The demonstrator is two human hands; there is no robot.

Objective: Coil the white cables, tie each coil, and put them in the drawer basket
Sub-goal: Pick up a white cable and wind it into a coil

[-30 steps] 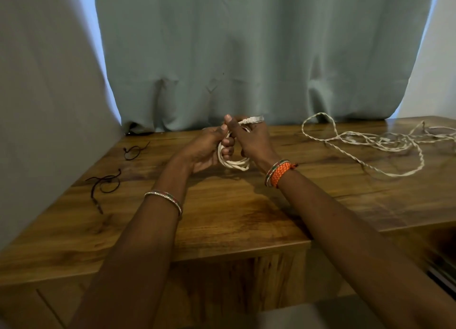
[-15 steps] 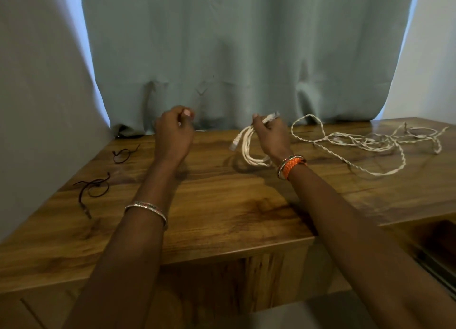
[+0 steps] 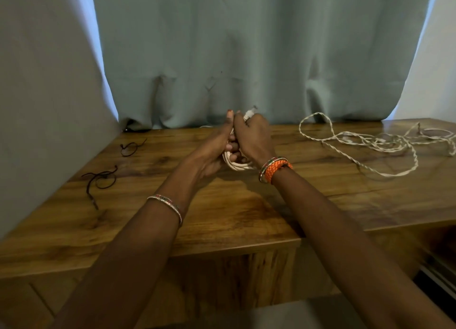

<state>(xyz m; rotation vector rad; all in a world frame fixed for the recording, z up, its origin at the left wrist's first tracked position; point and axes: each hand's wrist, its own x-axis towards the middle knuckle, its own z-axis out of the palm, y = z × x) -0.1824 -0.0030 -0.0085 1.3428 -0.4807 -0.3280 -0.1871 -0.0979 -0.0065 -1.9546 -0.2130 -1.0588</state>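
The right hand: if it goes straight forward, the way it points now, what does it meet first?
Probably the curtain behind the table. The right hand, gripping the white cable coil, points toward it; nothing else shows between, though depth is unclear.

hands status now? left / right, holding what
Left hand: fingers curled on the white coil.
Right hand: gripping the same coil, cable end sticking up by its fingers.

no readable text, labels or numbers anywhere
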